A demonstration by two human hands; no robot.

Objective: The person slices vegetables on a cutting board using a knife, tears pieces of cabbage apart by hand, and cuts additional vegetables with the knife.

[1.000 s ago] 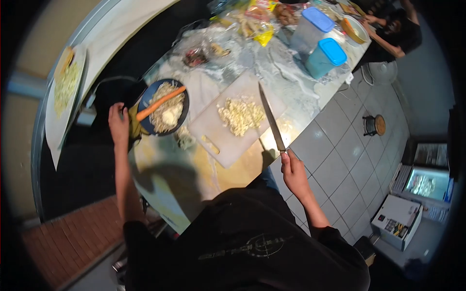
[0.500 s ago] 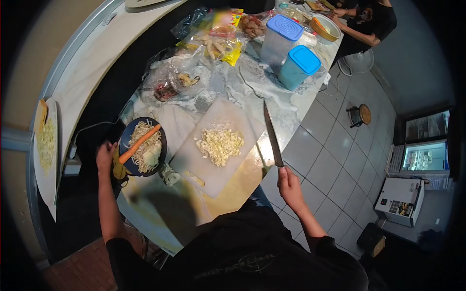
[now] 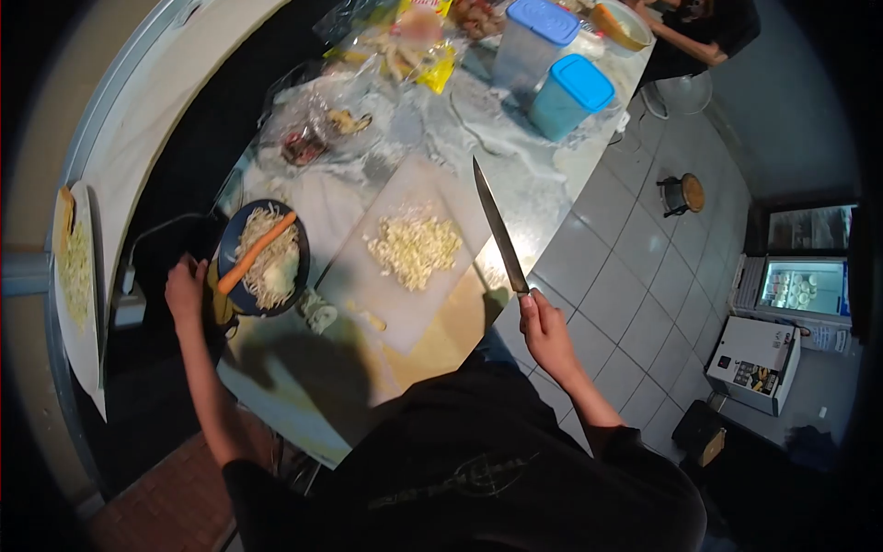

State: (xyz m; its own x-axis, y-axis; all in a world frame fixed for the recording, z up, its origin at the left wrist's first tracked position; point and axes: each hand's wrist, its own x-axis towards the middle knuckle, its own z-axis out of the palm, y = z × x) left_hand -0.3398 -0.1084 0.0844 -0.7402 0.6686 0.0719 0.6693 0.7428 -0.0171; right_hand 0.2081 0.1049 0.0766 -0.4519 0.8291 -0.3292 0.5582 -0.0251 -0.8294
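Observation:
My right hand grips the handle of a long kitchen knife, its blade raised and pointing away over the table's right edge. To the left, my left hand is empty beside a dark plate, its fingers loosely bent and a little apart. A carrot lies across bean sprouts on that plate, with a pale vegetable piece beside it. Between my hands is a white cutting board bearing a heap of finely chopped pale food.
Crumpled plastic lies between plate and board. Farther back are bagged food, a tall blue-lidded container and a shorter one. Another person is at the far end. A platter rests on the left ledge.
My left hand has drawn left, slightly away from the plate's edge. My right hand has raised the knife a little and shifted its tip left. The view has tilted slightly.

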